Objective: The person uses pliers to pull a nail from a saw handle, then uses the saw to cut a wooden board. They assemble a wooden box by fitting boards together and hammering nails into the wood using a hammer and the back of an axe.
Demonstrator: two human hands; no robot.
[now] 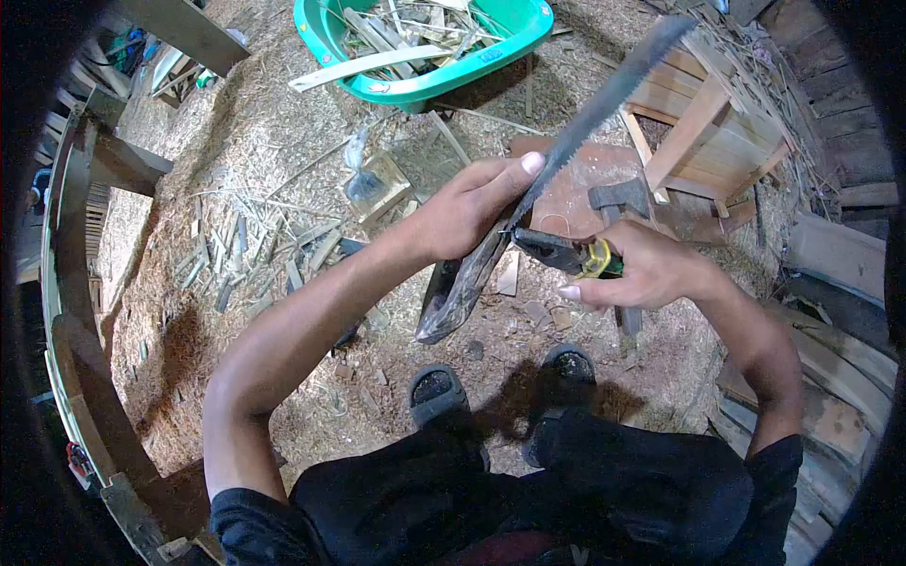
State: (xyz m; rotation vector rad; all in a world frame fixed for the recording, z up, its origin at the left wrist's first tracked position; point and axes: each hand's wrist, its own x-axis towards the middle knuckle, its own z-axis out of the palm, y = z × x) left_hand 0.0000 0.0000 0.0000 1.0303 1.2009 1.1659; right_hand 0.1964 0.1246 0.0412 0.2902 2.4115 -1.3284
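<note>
My left hand (472, 209) is closed around the lower part of a hand saw (604, 106), its thumb lying along the blade. The toothed blade slants up to the right, and the worn dark handle (462, 294) points down toward my feet. My right hand (646, 266) grips pliers (550, 248) with yellow and green handles. The jaws meet the saw's toothed edge just beside my left hand; whether they are clamped on a tooth is too small to tell.
A green tub (415, 90) of wood offcuts stands at the back. A hatchet (620, 197) lies behind my right hand, near a slatted wooden piece (694, 141). Left of centre is a small wooden box (389, 193) with a plastic bag. Sawdust and scraps cover the floor.
</note>
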